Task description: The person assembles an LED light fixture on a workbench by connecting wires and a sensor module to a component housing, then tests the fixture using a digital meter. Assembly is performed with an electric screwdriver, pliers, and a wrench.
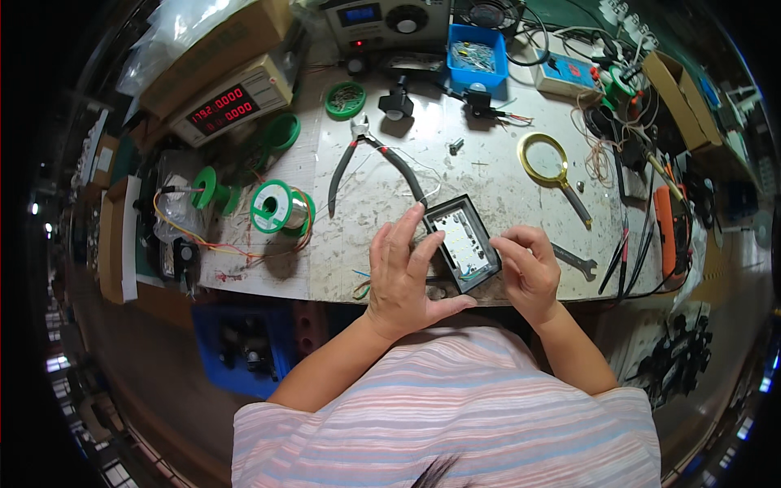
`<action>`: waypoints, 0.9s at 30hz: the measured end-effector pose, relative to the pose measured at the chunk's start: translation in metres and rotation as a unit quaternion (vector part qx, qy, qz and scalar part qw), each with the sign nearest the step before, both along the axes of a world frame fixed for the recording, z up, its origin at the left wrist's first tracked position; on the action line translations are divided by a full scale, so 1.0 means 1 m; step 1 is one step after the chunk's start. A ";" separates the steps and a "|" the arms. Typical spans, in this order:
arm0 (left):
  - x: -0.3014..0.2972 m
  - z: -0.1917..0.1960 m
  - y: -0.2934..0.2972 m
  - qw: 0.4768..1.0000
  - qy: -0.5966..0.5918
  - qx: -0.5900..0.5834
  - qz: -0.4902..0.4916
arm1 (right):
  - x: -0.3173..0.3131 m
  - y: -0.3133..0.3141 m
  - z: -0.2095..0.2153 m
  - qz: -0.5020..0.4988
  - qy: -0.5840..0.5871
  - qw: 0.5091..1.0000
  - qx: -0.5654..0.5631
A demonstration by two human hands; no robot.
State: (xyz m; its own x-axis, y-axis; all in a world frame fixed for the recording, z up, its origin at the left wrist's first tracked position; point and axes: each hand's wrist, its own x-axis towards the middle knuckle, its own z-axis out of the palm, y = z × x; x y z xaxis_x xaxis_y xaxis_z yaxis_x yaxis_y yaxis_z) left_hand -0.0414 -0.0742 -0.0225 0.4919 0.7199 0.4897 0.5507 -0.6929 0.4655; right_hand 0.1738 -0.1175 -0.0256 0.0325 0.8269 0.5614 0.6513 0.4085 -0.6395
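Observation:
A rectangular black housing [486, 275] lies tilted near the table's front edge, with a white circuit board [460, 244] inside and short thin wires at the board's lower end. My left hand [399, 281] steadies the housing from its left side, fingers along the upper left rim and the thumb by its lower corner. Beside the right rim, my right hand [530, 272] is closed in a pinch; whatever lies between its fingertips is too small to make out. Red-and-black handled cutters [394, 163] stand beyond the left hand, one handle reaching the housing's upper corner.
To the left are a solder spool [281, 208] and a display meter [232, 102]. A magnifying glass [561, 175], a wrench [576, 262] and an orange multimeter [672, 236] lie rightward. At the back stand a blue bin [477, 75] and a green dish [345, 99]. A blue crate [213, 346] sits below.

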 end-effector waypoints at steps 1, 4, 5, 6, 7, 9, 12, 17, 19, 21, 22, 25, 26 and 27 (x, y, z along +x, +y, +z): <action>-0.001 0.000 0.000 1.000 -0.017 0.002 -0.002 | 0.001 0.002 -0.003 0.014 0.004 1.000 0.010; -0.008 -0.005 0.001 0.998 -0.042 0.020 -0.033 | -0.002 0.004 -0.001 0.040 0.006 0.999 0.016; -0.008 -0.004 0.000 0.997 -0.072 0.011 -0.034 | -0.002 0.004 -0.001 0.044 0.018 0.999 0.008; -0.010 -0.004 0.000 0.997 -0.075 0.011 -0.029 | -0.002 0.004 -0.001 0.046 0.029 0.999 0.001; -0.012 -0.004 0.000 0.996 -0.078 0.012 -0.042 | -0.001 0.004 -0.002 0.050 0.026 0.998 0.000; -0.013 -0.006 0.001 0.995 -0.084 0.013 -0.052 | 0.001 0.004 -0.003 0.048 0.038 0.998 -0.014; -0.013 -0.007 0.002 0.989 -0.126 -0.005 -0.073 | 0.001 0.006 -0.001 0.058 0.025 0.998 -0.006; -0.013 -0.007 0.004 0.987 -0.136 0.018 -0.081 | 0.005 0.006 -0.005 0.051 0.037 0.998 -0.016; -0.013 -0.007 0.005 0.986 -0.141 0.014 -0.089 | 0.007 0.005 -0.009 0.047 0.052 0.997 -0.028; -0.013 -0.007 0.005 0.985 -0.146 0.013 -0.094 | 0.005 0.005 -0.011 0.020 0.090 0.995 -0.033; -0.013 -0.007 0.005 0.984 -0.150 0.008 -0.092 | 0.002 0.006 -0.008 0.018 0.088 0.995 -0.031; -0.014 -0.007 0.004 0.983 -0.159 0.005 -0.094 | 0.001 0.010 0.001 -0.055 0.170 0.978 -0.104; -0.014 -0.007 0.004 0.982 -0.162 0.005 -0.094 | 0.005 0.020 0.003 -0.062 0.125 0.986 -0.090; -0.014 -0.007 0.004 0.982 -0.163 0.006 -0.098 | 0.011 0.031 0.005 -0.072 0.082 0.991 -0.076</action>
